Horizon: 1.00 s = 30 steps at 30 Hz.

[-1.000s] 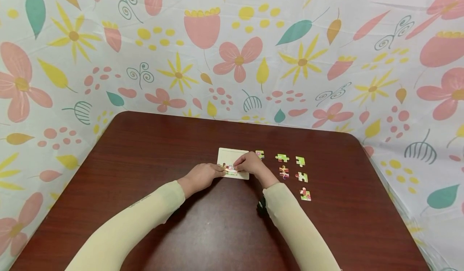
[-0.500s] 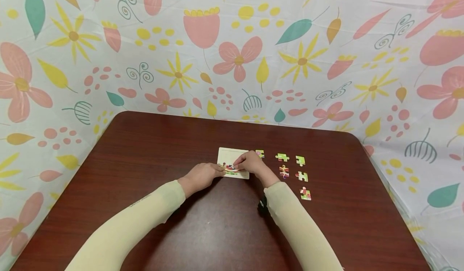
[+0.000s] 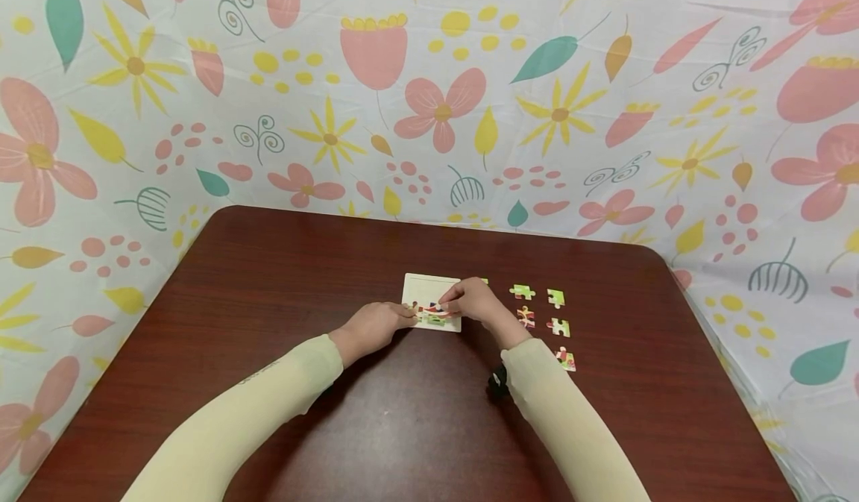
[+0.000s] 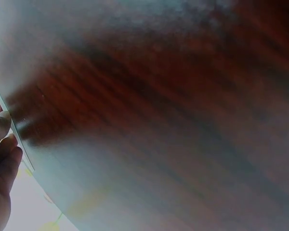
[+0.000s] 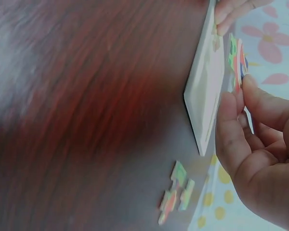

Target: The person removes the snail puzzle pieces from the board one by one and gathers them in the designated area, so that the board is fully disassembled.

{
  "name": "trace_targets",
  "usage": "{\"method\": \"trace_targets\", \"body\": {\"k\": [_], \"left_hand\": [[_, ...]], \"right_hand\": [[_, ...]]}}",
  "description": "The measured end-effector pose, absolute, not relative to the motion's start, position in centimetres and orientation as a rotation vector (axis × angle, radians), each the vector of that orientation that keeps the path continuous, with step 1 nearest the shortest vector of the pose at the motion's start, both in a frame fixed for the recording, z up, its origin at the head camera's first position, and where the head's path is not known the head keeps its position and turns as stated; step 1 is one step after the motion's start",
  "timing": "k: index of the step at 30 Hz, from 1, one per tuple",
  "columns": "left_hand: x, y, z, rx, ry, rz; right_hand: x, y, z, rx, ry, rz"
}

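A pale shallow puzzle tray (image 3: pixel 424 287) lies flat on the table. Its left edge is held by my left hand (image 3: pixel 376 327), with fingertips over the coloured piece in the near left corner; in the left wrist view the fingers (image 4: pixel 7 166) meet the tray's rim. My right hand (image 3: pixel 479 302) pinches a jigsaw piece (image 5: pixel 238 62), green, red, white and blue, between thumb and fingertips. In the right wrist view that piece is tilted and raised above the tray. The right fingers hide part of the tray's right side.
Several loose jigsaw pieces lie right of the tray, among them a green one (image 3: pixel 522 292), a corner piece (image 3: pixel 555 297) and a red-and-green one (image 3: pixel 566 358) partly behind the right sleeve. A flowered cloth (image 3: pixel 429 114) hangs behind the brown table (image 3: pixel 302 263).
My right hand has shifted slightly right with the jigsaw piece, which has moved the same way over the tray. The left hand stays at the tray's left edge.
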<state>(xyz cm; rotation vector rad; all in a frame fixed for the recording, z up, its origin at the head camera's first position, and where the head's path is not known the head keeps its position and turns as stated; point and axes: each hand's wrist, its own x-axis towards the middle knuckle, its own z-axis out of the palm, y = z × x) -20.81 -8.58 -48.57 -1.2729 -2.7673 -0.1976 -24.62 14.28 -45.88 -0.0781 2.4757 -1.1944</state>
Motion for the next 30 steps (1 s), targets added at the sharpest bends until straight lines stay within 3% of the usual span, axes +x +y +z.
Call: {"method": "trace_targets", "body": {"k": [30], "left_hand": [[-20.8,-8.6,-48.9,-1.252,-2.772,-0.176]], "right_hand": [[-20.5,22.8,-43.9,-0.130,2.475,-1.130]]}}
